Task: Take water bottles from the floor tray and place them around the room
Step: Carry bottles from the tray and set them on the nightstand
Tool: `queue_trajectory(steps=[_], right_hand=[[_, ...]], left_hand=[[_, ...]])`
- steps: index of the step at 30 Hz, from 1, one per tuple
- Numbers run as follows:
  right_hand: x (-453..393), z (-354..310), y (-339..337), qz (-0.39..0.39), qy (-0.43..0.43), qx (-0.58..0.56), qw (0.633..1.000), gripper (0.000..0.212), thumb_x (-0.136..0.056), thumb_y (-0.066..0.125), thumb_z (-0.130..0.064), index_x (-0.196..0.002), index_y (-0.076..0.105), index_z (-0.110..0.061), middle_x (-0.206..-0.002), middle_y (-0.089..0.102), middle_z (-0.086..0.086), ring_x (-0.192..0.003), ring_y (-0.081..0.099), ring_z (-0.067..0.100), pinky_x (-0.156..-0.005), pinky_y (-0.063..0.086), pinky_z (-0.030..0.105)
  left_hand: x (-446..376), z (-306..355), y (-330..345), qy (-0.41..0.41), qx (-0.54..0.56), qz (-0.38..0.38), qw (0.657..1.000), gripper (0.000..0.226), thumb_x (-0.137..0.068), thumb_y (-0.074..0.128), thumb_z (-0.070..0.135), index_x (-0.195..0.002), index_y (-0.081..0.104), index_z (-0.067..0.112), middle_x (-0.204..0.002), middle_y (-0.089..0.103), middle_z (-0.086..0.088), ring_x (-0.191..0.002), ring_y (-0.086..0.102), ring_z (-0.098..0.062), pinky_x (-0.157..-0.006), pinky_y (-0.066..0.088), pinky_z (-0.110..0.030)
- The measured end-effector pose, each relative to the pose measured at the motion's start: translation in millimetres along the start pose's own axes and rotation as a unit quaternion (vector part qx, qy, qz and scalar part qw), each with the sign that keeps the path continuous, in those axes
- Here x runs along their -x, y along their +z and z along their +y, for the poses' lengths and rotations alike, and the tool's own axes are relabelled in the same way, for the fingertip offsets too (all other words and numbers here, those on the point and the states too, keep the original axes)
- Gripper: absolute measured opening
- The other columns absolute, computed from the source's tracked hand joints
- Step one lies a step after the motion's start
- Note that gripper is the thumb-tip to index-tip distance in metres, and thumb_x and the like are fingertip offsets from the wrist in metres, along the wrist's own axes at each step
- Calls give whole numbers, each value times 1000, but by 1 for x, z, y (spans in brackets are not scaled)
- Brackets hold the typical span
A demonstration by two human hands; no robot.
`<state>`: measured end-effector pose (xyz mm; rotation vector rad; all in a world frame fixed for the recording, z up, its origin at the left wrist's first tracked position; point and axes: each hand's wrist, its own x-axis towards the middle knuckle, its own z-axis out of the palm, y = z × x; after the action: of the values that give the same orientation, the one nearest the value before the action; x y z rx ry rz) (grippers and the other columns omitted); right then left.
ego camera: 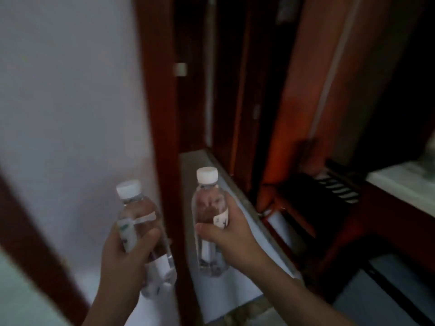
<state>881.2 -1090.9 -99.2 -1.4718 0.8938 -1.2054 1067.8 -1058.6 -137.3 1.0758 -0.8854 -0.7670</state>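
Ahead of the bottles the grey ledge (pixel 200 161) lies bare, seemingly passable, hemmed between the red-brown door frame (pixel 160 114) at left and dark wooden panels (pixel 235 90) at right.

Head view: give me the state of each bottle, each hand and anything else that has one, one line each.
Left hand: closed around a bottle, held up.
Left bottle: capped, tilted slightly, off any surface; a second bottle may be behind it, too blurred to tell.
Right hand: closed around a bottle.
Right bottle: capped, upright, over the grey ledge; contact cannot be told.
Wooden door frame: open, dark beyond.
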Motion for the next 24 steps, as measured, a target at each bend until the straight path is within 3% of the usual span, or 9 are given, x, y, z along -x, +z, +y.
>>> queue_trajectory(steps=[3, 4, 7, 9, 11, 13, 16, 21, 24], right_hand=[[34, -15, -81, 114, -3, 37, 993, 38, -74, 70, 2, -103, 55, -18, -74, 66, -19, -70, 62, -4, -64, 50, 16], [46, -20, -104, 147, -4, 50, 988, 37, -75, 70, 3, -102, 55, -17, -72, 65, -19, -68, 62, -4, -63, 49, 15], [89, -38, -169, 249, -12, 88, 964, 33, -68, 72, -11, -94, 55, -21, -68, 61, -20, -64, 57, -4, -60, 46, 14], [120, -47, -211, 304, -17, 97, 948, 31, -68, 72, -14, -92, 54, -22, -68, 58, -19, -64, 55, -1, -61, 45, 17], [152, -54, -251, 358, -21, 107, 927, 34, -69, 74, -16, -96, 55, -16, -71, 57, -15, -68, 54, 4, -64, 45, 23], [184, -61, -290, 401, -26, 114, 909, 39, -69, 75, -15, -103, 56, -13, -74, 58, -10, -70, 55, 7, -66, 46, 27], [229, -68, -343, 456, -33, 132, 880, 40, -68, 76, -19, -104, 59, -19, -74, 62, -10, -68, 58, 8, -65, 48, 26], [287, -73, -424, 525, -28, 159, 836, 39, -62, 77, -30, -97, 60, -22, -74, 63, -8, -67, 60, 10, -66, 49, 28], [309, -76, -462, 547, -27, 179, 817, 39, -62, 75, -32, -96, 59, -23, -74, 65, -6, -68, 61, 10, -65, 52, 28]], left_hand=[[12, -7, 77, -31, 18, -110, 993, 38, -72, 82, 19, -108, 68, 18, -93, 74, -14, -88, 69, -37, -68, 61, -38], [17, -7, 103, -35, 18, -145, 989, 32, -74, 78, 12, -103, 70, 23, -88, 76, -8, -85, 70, -33, -65, 62, -32], [41, -5, 179, -48, 12, -262, 964, 43, -83, 66, -11, -93, 66, 31, -69, 76, 12, -72, 71, -18, -56, 57, -21], [63, -4, 226, -59, 26, -319, 946, 37, -73, 80, 1, -94, 66, 28, -71, 77, 8, -72, 73, -17, -59, 57, -25], [86, -3, 270, -69, 47, -371, 925, 47, -51, 83, 29, -96, 69, 22, -77, 77, -2, -81, 74, -30, -72, 56, -38], [111, -2, 314, -93, 63, -408, 906, 63, -42, 77, 41, -100, 69, 17, -79, 77, -7, -76, 75, -31, -77, 55, -44], [152, 0, 378, -108, 80, -457, 879, 66, -41, 77, 41, -103, 67, 20, -80, 78, -7, -71, 76, -28, -80, 55, -47], [213, -3, 471, -108, 87, -509, 850, 66, -38, 79, 38, -102, 68, 23, -85, 76, -9, -89, 72, -42, -85, 54, -53], [241, -4, 518, -108, 89, -537, 832, 66, -36, 81, 36, -99, 68, 21, -88, 76, -14, -90, 71, -44, -86, 54, -54]])
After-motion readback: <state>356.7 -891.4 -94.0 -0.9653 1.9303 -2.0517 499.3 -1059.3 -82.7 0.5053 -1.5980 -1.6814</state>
